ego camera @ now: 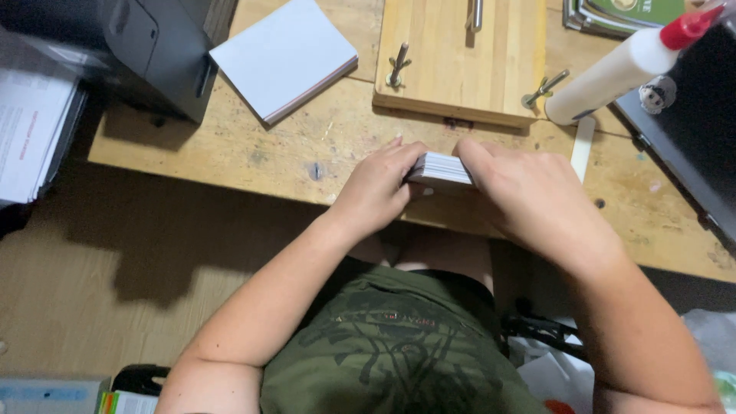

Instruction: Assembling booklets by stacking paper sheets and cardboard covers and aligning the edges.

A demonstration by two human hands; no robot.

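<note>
While the person leans over the wooden table [253,149], both hands meet near the middle of the head view. The left hand [377,188] and the right hand [529,195] squeeze a small stack of white paper [441,170] from its two sides. The left hand's fingers [399,153] curl around the left end of the stack. The right hand wraps over the right end, so both hands are closed on it. The stack rests on its edge on the table, close to the near side.

At about 12 o'clock from the hands lies a wooden board [460,61] with metal bolts and wing nuts [396,67] sticking up from it. At about 11 o'clock sits another stack of white paper [285,57], flat and well apart from the hands. At about 2 o'clock a white glue bottle with a red cap [625,69] lies tilted, its bottom end near the board's corner. At about 10 o'clock stands a dark grey machine [153,50], and more printed sheets [31,130] lie at the far left, about 9 o'clock. The person wears a green shirt [399,353], seen at the bottom.
</note>
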